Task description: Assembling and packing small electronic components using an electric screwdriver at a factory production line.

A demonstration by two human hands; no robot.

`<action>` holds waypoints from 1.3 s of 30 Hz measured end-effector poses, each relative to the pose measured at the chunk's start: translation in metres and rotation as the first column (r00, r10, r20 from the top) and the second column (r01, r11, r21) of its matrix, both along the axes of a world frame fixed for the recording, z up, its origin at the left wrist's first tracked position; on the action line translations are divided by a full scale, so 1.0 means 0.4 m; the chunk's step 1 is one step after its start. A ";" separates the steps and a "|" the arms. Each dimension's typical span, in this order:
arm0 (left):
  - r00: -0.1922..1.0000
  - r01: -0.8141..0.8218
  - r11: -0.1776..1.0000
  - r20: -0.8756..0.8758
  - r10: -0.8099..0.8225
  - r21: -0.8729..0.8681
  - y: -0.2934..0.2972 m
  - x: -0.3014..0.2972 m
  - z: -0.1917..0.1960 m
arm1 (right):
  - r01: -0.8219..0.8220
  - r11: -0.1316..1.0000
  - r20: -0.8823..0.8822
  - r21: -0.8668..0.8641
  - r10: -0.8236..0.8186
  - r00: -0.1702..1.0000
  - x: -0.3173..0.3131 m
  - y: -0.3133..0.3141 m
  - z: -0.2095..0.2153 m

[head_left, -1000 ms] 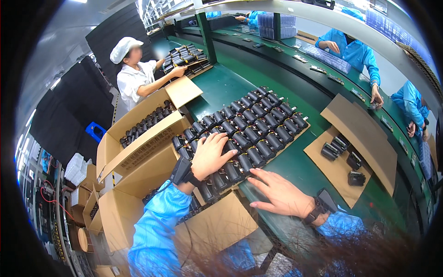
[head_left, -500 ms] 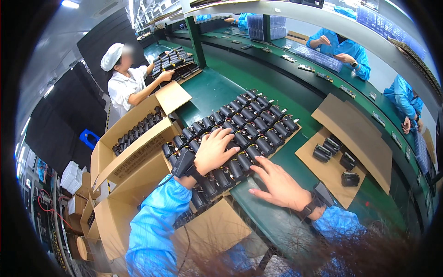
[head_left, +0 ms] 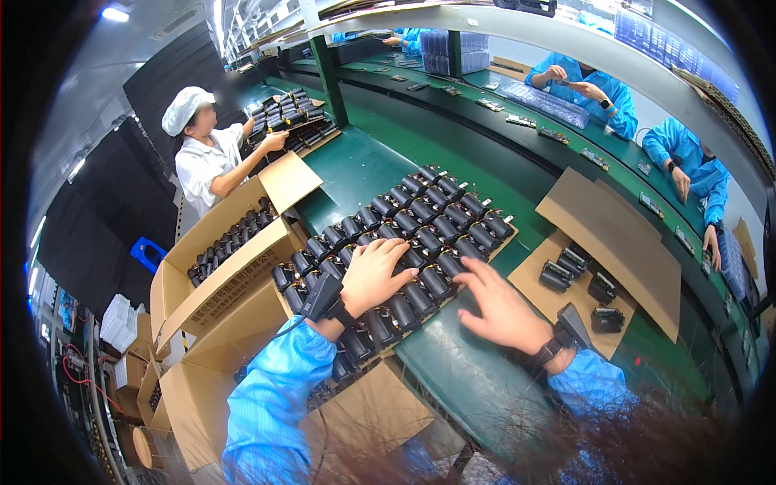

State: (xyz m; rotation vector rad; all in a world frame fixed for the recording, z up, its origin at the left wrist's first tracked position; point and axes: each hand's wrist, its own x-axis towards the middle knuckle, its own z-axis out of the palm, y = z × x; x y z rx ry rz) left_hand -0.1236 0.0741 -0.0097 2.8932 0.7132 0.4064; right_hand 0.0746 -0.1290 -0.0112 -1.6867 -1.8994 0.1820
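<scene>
Rows of black cylindrical components (head_left: 427, 234) with yellow wires and small metal tabs lie packed on a cardboard sheet on the green bench. My left hand (head_left: 373, 277) rests palm down on the middle of these rows, fingers stretched out, gripping none of them. At the near right edge of the array is my right hand (head_left: 503, 309), slightly blurred, its fingers apart and its palm over the bench. Its fingertips are close to the outermost components; whether they touch cannot be made out. Black devices are strapped to both my wrists.
An open carton (head_left: 218, 283) holding similar components stands left of the array. A cardboard sheet (head_left: 529, 283) with several black parts lies at right. A person in white (head_left: 202, 153) holds a loaded sheet at far left. Behind runs a line with circuit boards (head_left: 595, 159) and co-workers in blue.
My right hand has shifted slightly away and to the right along the array's edge. My left hand stays on the components. At far right, a co-worker's arms have moved; the whole view has shifted slightly.
</scene>
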 end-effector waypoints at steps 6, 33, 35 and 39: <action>0.984 0.027 0.999 0.180 -0.021 -0.032 -0.009 -0.056 0.041 | 0.058 0.992 -0.016 -0.109 -0.060 0.998 0.051 0.014 -0.006; 0.432 0.389 0.154 0.328 0.841 -0.908 -0.132 -0.517 -0.300 | 0.143 0.820 -0.465 -0.554 -0.447 0.764 0.489 0.522 -0.086; 0.375 0.449 0.127 0.315 0.872 -0.885 -0.157 -0.449 -0.205 | -0.005 0.786 -0.594 -0.619 -0.464 0.658 0.549 0.514 -0.108; 0.271 0.461 0.146 0.295 0.916 -0.875 -0.145 -0.469 -0.193 | -0.066 0.770 -0.576 -0.635 -0.415 0.705 0.495 0.545 -0.063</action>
